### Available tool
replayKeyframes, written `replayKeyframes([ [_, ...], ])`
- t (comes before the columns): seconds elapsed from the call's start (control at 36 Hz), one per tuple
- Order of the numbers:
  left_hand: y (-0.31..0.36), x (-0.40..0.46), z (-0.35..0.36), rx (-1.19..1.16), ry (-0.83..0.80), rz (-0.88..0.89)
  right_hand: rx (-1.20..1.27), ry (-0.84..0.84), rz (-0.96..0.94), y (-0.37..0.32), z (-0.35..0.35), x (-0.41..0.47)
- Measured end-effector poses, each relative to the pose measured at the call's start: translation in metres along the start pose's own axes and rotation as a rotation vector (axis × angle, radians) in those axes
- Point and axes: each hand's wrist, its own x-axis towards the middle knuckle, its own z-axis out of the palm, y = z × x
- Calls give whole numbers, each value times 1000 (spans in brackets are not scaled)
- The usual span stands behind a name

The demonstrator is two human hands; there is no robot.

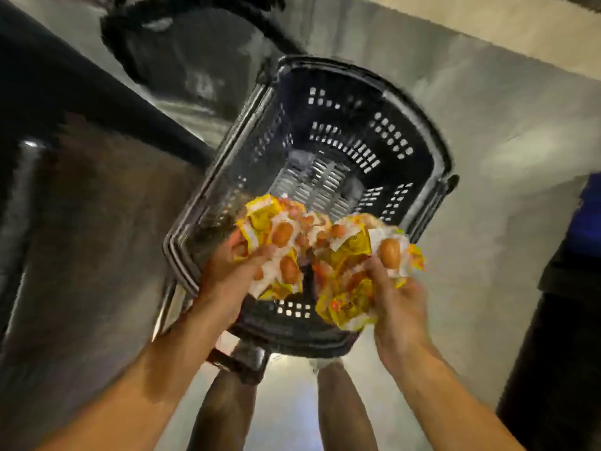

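Snack packets (312, 255), yellow, bunched in two fists above a black basket (437, 148): which step is this? (DESK)

Loading, by my reading. The string of packets hangs over the basket's near end, none of it touching the slotted bottom that shows beyond. It could equally be a lift-out; one blurred frame won't settle that. (PHOTOGRAPHER)

And the hands? (DESK)

Left hand (224, 275) grips the left clump, fingers curled tight into the wrappers with the thumb over the top. Right hand (398, 304) clutches the right clump the same way, fingertips buried in the crumpled foil. Neither hand is slack, and the packets run between them as one bundle. (PHOTOGRAPHER)

What does the next move call for? (DESK)

If it is loading: lower both hands together past the rim, toward the middle rather than the near wall, then loosen both grips at once so the bundle drops inside and no loose tail catches the edge. (PHOTOGRAPHER)

Setting? (DESK)

Basket on a pale glossy floor (507, 118), the person's legs (224, 415) just behind it. (PHOTOGRAPHER)
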Motion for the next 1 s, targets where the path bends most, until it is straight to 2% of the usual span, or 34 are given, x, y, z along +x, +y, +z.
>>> replayKeyframes([
  [0.19,-34,91,12,35,-9,8,26,85,94,50,61,86],
  [0.33,-39,140,32,10,-89,54,60,98,82,65,93,136],
  [0.44,-50,180,48,48,-47,73,80,123,65,73,114,170],
  [0.64,-103,228,48,171,60,38,-129,194,57,119,137,229],
  [0.72,-123,234,44,281,77,88,-284,230,76,143,135,243],
  [0.78,-130,234,45,275,105,123,-320,252,93,149,133,246],
  [1.0,-115,201,38,370,62,110,-274,54,69,136,106,209],
])
